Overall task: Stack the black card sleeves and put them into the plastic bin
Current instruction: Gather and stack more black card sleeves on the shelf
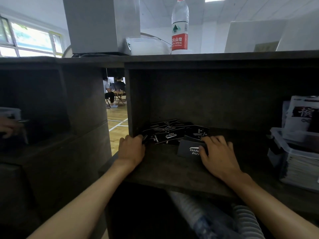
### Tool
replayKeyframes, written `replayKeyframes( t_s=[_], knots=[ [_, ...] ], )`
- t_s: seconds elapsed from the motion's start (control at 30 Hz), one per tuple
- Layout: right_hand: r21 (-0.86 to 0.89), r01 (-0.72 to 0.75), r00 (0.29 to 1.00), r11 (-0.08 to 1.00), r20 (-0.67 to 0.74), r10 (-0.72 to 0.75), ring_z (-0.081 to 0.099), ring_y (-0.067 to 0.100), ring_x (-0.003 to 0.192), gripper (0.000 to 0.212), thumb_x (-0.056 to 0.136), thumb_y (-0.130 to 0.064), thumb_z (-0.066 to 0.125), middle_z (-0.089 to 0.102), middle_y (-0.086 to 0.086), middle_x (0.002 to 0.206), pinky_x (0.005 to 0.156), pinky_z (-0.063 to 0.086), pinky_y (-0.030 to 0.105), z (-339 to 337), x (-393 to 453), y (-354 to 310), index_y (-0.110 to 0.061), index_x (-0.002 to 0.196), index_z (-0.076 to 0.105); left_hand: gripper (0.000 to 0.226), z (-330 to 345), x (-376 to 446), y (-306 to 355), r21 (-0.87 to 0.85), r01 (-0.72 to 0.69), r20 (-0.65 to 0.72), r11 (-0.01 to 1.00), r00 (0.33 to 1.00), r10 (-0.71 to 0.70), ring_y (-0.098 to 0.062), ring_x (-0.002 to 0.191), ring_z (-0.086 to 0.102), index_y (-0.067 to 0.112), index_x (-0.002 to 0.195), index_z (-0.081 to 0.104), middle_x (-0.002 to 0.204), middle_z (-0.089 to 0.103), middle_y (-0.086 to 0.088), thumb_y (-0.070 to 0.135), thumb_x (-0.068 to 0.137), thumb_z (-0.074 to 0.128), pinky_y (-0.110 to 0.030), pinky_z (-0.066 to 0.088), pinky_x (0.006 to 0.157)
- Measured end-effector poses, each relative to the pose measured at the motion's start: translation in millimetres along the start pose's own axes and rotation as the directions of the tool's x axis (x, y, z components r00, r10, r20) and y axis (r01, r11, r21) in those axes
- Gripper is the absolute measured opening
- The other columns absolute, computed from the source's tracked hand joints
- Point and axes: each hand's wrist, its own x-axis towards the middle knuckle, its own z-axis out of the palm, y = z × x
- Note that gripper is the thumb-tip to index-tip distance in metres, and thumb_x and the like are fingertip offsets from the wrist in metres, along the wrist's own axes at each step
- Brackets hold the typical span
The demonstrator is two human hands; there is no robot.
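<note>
A dark wooden shelf unit (215,100) fills most of the frame, and you are reaching into its open compartment at centre. At the right edge sits the clear plastic bin (293,152), already holding stacked printed matter, with a booklet (300,114) standing behind it. On top of the unit, at upper centre, a water bottle (179,26) stands beside a grey box (96,25).

Your left hand (132,150) lies at the compartment's left wall, its fingers (139,137) curled onto the near-left edge of the loose pile of black card sleeves (170,133) — whether they actually pinch a sleeve you cannot tell from here. The pile lies scattered on the shelf floor toward the back, between your two hands.

Your right hand (218,152) holds a small gathered stack of sleeves (189,150) — thumb on its printed face, the other fingers spread over its far right edge, clamped on it.
</note>
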Motion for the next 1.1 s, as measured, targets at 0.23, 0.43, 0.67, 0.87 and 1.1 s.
replayKeyframes(
  t_s=[0.23, 0.43, 0.67, 0.87, 1.1],
  knots=[
    [0.023, -0.002, 1.000, 1.000, 0.004, 0.002, 0.043, 0.017, 0.121, 0.037, 0.099, -0.044, 0.041, 0.057, -0.002, 0.126, 0.102, 0.036, 0.042, -1, 0, -2, -0.025, 0.130, 0.051, 0.085, -39, -24, -3, -0.185, -0.150, -0.127, 0.971, 0.984, 0.128, -0.034, 0.093, 0.064, 0.030, 0.149, 0.015, 0.102, 0.069, -0.010, 0.013, 0.081, 0.064, -0.040, 0.048, 0.079],
    [0.038, -0.005, 1.000, 0.999, 0.010, 0.005, 0.044, 0.018, 0.119, 0.037, 0.099, -0.043, 0.041, 0.057, -0.001, 0.125, 0.100, 0.037, 0.042, -3, -2, -1, -0.024, 0.130, 0.051, 0.121, -36, -12, 10, -0.832, -0.124, 0.043, 0.541, 0.957, 0.286, -0.019, 0.085, 0.074, 0.065, 0.140, -0.013, 0.126, 0.057, 0.005, -0.001, 0.082, 0.070, -0.044, 0.059, 0.083],
    [0.044, -0.001, 1.000, 0.999, -0.001, 0.001, 0.046, 0.019, 0.117, 0.037, 0.099, -0.042, 0.043, 0.057, 0.000, 0.124, 0.097, 0.040, 0.042, 1, 0, -1, -0.022, 0.129, 0.051, 0.130, -12, -4, 39, -0.848, -0.037, 0.151, 0.529, 0.939, 0.308, -0.002, 0.080, 0.071, 0.061, 0.137, -0.027, 0.108, 0.060, 0.014, 0.011, 0.079, 0.079, -0.009, 0.051, 0.061],
    [0.066, 0.002, 1.000, 0.998, -0.016, 0.000, 0.048, 0.016, 0.113, 0.047, 0.095, -0.058, 0.038, 0.060, -0.001, 0.119, 0.092, 0.045, 0.040, 4, 2, 1, -0.025, 0.125, 0.054, 0.128, 7, -6, 71, -0.724, -0.158, -0.010, 0.672, 0.976, 0.219, -0.001, 0.076, 0.067, 0.042, 0.148, -0.022, 0.098, 0.070, 0.006, 0.016, 0.076, 0.080, -0.023, 0.054, 0.077],
    [0.043, 0.025, 0.999, 0.999, -0.032, -0.023, 0.049, 0.017, 0.112, 0.046, 0.090, -0.058, 0.053, 0.060, -0.002, 0.118, 0.090, 0.045, 0.039, 5, 2, 2, -0.026, 0.123, 0.053, 0.107, 12, -19, 97, -0.525, -0.107, -0.146, 0.845, 0.989, 0.034, -0.025, 0.113, 0.058, 0.029, 0.145, 0.008, 0.121, 0.059, -0.005, 0.051, 0.070, 0.081, -0.040, 0.047, 0.093]
  ],
)
